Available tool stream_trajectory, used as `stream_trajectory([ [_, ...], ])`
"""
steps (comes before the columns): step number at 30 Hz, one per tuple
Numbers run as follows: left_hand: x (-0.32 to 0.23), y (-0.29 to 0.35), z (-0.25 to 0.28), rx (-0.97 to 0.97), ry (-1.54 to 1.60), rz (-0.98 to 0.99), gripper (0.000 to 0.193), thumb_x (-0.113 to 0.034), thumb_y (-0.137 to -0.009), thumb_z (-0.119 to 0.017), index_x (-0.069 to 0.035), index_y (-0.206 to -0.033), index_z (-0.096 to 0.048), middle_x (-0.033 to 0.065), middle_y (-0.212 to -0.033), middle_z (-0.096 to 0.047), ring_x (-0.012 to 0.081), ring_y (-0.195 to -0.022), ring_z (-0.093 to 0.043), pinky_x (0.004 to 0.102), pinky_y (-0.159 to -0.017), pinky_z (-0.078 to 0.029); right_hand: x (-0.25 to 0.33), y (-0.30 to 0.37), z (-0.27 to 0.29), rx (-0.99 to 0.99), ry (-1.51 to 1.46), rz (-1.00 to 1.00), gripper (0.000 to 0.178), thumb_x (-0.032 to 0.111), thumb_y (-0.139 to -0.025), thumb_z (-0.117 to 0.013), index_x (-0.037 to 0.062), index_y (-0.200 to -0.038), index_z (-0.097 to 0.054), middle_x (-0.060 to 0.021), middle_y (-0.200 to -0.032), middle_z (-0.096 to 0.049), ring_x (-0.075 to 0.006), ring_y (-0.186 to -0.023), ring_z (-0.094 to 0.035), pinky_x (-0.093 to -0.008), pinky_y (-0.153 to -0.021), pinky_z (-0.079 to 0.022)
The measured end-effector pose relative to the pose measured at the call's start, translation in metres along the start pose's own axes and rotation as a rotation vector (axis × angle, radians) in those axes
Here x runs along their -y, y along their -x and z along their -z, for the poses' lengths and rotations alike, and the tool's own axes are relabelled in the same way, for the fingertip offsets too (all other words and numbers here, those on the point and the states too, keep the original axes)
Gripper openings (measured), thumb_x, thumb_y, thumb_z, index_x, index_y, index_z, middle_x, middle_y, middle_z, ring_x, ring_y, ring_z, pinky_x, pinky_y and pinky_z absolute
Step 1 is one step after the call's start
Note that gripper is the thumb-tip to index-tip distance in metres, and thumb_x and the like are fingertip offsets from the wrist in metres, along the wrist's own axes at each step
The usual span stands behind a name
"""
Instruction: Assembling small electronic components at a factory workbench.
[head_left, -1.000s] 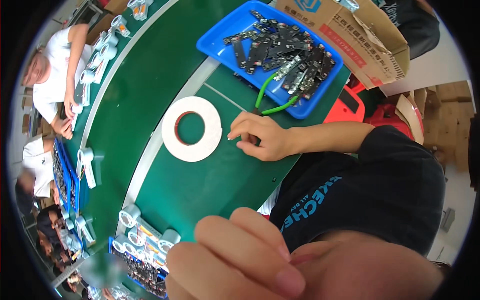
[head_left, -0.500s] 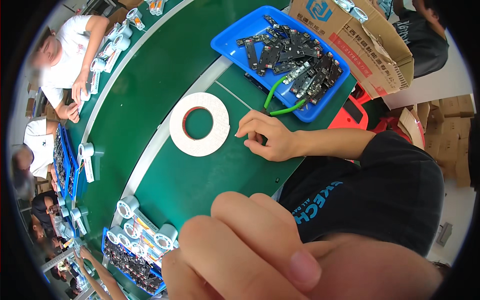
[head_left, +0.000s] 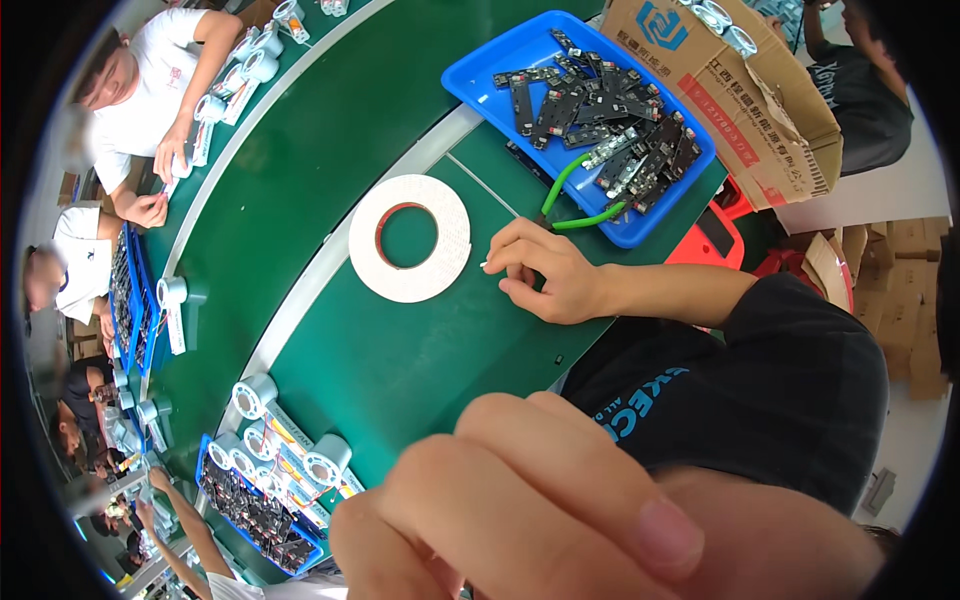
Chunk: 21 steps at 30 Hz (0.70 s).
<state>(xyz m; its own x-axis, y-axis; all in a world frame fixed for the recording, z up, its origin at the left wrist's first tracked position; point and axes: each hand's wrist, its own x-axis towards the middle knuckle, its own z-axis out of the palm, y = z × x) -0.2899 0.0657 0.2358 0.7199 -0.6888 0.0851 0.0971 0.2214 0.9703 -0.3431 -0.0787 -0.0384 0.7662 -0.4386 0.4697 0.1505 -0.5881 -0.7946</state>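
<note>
Everything on the desk (head_left: 400,370) has slid toward three o'clock in my view since half a second ago, and my left hand (head_left: 520,500) has shifted that way too, while my right hand (head_left: 548,275) keeps its place beside the roll of white tape (head_left: 453,240). That roll lies flat on the desk; taking it as the clock's centre, my right hand rests just past three, apart from the roll, fingers curled, with a white fleck at the tips that could be a scrap or a nail, so I cannot tell whether they grip anything. My left hand, at five and close to the camera, has its fingers folded in; whether they close on something is hidden. I see no strip lying off the roll, and at two o'clock the boards (head_left: 590,110) heaped in a blue tray (head_left: 485,75) look unsorted, so I judge little done there. A green-handled tool (head_left: 590,222) lies across that tray's rim. At seven, assembled-looking round-headed units (head_left: 328,460) suggest some finished work. Farther out sit a cardboard box (head_left: 700,90), between two and three, and a co-worker in white (head_left: 150,80) at ten.
</note>
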Motion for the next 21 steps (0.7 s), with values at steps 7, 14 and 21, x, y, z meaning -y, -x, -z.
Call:
stream_trajectory([
  [7, -0.023, -0.006, -0.005, -0.009, -0.874, 0.006, 0.022, -0.019, -0.085, -0.07, -0.011, -0.068, -0.057, 0.0065, -0.077, -0.056, 0.0219, -0.066, -0.051, 0.0306, -0.062, -0.044, 0.004, 0.004, 0.006, -0.011, -0.016, -0.019, 0.032, -0.009, -0.085, -0.065, 0.0061, -0.114, -0.062, -0.0099, -0.116, -0.055, -0.009, -0.071, -0.061, -0.0218, -0.059, -0.051],
  [14, 0.003, -0.051, 0.017, 0.021, -1.347, -0.126, 0.022, -0.012, -0.086, -0.063, -0.009, -0.067, -0.052, 0.006, -0.07, -0.052, 0.02, -0.058, -0.048, 0.0292, -0.057, -0.043, -0.002, -0.003, 0.003, 0.03, -0.072, -0.079, 0.033, -0.009, -0.086, -0.066, 0.0061, -0.115, -0.062, -0.0107, -0.116, -0.054, -0.0098, -0.071, -0.061, -0.0224, -0.06, -0.052],
  [21, 0.015, -0.031, 0.085, -0.143, -2.057, -0.433, 0.022, -0.004, -0.088, -0.053, -0.009, -0.067, -0.048, 0.0048, -0.065, -0.047, 0.0184, -0.054, -0.044, 0.0287, -0.055, -0.042, 0.002, 0.001, -0.002, 0.021, -0.003, 0.009, 0.033, -0.01, -0.085, -0.067, 0.0053, -0.114, -0.062, -0.0117, -0.116, -0.054, -0.0101, -0.073, -0.059, -0.0224, -0.061, -0.051],
])
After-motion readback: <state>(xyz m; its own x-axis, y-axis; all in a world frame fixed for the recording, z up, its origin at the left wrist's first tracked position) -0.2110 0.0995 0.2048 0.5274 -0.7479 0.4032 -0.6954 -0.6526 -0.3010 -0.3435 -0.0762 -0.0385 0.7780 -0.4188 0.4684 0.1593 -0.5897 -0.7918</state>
